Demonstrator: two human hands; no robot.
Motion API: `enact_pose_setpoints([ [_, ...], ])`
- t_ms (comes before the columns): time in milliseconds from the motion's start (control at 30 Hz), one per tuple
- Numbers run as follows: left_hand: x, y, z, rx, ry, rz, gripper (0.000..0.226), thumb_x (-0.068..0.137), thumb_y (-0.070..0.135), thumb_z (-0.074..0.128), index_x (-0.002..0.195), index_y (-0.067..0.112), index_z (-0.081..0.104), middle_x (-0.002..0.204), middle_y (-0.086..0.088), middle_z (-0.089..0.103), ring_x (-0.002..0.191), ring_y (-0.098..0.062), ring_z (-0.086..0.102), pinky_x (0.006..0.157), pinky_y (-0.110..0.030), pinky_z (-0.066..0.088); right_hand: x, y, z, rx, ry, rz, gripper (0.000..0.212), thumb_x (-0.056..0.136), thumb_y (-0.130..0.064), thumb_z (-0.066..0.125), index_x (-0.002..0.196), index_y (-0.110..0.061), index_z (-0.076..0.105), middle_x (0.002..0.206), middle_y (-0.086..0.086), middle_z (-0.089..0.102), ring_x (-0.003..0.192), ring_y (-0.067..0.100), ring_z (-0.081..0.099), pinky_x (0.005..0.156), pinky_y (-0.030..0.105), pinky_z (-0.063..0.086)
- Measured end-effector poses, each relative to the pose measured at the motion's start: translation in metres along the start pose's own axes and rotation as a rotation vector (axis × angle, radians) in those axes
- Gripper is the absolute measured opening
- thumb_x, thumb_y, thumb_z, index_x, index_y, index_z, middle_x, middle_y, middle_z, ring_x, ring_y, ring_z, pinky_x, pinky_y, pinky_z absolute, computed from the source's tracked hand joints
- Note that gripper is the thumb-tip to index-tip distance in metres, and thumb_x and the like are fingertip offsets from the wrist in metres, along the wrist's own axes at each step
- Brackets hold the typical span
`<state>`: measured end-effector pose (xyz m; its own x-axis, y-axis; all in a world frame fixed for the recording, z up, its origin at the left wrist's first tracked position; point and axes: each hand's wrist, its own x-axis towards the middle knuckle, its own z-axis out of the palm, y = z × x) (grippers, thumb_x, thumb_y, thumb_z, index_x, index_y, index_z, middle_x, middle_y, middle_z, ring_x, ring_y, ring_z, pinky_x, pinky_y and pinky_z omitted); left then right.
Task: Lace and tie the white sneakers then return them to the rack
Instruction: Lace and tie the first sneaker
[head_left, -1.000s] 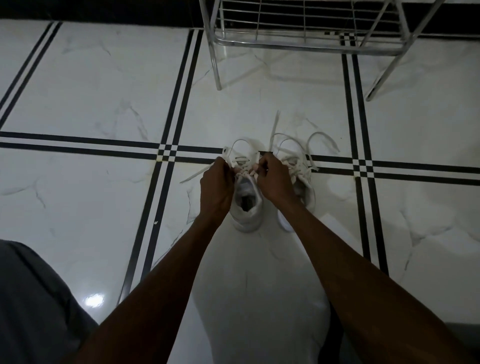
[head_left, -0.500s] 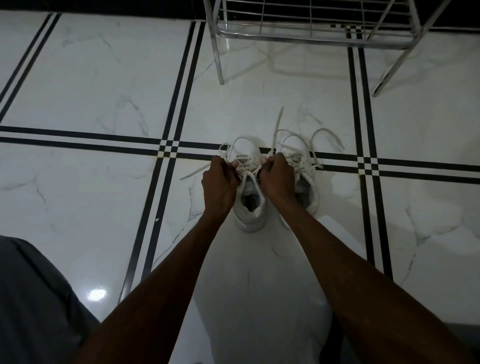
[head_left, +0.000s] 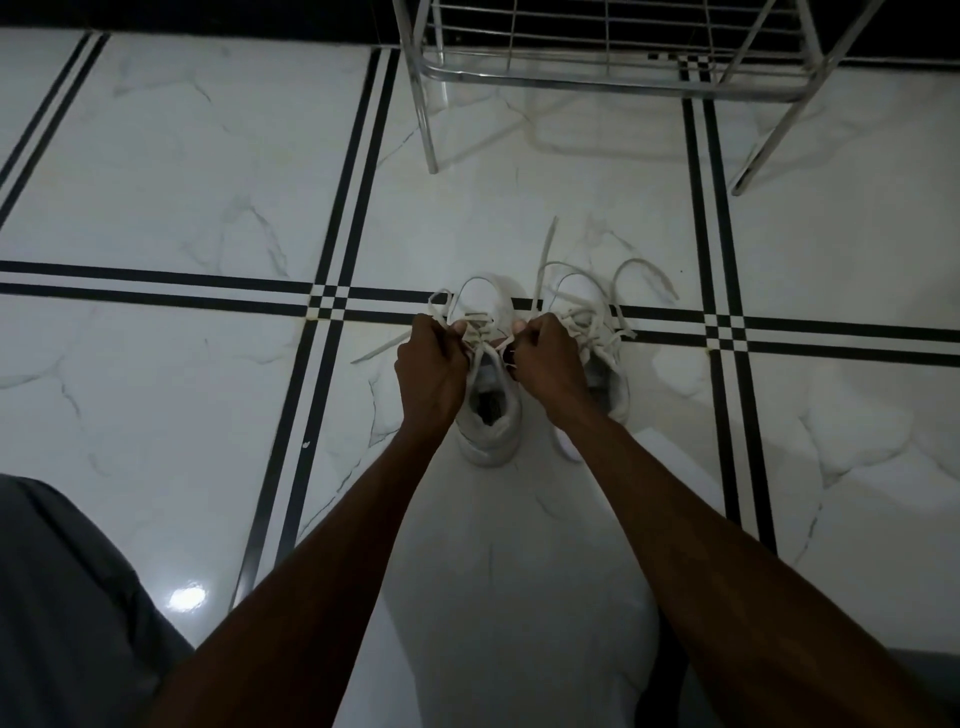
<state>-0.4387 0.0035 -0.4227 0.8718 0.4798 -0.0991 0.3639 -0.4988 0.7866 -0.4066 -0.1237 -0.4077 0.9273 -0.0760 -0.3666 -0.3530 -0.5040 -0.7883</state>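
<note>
Head view, looking down at two bare forearms reaching away from the wearer over a white marble-patterned floor (head_left: 156, 171) crossed by paired black inlay lines. Two white sneakers stand side by side on the floor near the centre of the scene, heels toward the wearer and toes pointing far. The left sneaker (head_left: 488, 410) sits between the two hands, its dark opening visible; the right sneaker (head_left: 608, 374) lies just beside it and is partly hidden by the right wrist. The left hand (head_left: 431, 371) is closed with its grip pinching the laces (head_left: 480, 322) on the left side of the left sneaker's tongue area; the right hand (head_left: 550, 364) is likewise closed, its grip pinching the same shoe's laces on the right side. Between the hands the lace strands cross over the shoe's throat, and one loop rises over the toe. A free lace end (head_left: 379, 351) trails leftward on the floor from the left hand. The right sneaker's laces (head_left: 597, 306) lie loose in several loops and ends, spreading far and to the right over the black lines. At the far edge stands a metal shoe rack (head_left: 597, 73), with tubular legs and a wire shelf, well apart from the sneakers; no shoes show on the visible shelf. A grey-clad leg (head_left: 62, 597) fills the near left corner.
</note>
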Motion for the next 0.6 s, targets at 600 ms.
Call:
enact_pose_setpoints([
  [600,0.045,0.042,-0.062,-0.382,-0.383,0.217,0.038,0.106,0.037,0.050,0.106,0.009,0.074,0.103,-0.012,0.076,0.090,-0.016,0.071,0.074,-0.031,0.054,0.014,-0.072,-0.025,-0.168,-0.621,-0.349,0.029,0.096,-0.030,0.061,0.098,-0.005,0.074,0.090,0.010,0.075,0.077,0.014,0.066,0.073,0.029,0.053],
])
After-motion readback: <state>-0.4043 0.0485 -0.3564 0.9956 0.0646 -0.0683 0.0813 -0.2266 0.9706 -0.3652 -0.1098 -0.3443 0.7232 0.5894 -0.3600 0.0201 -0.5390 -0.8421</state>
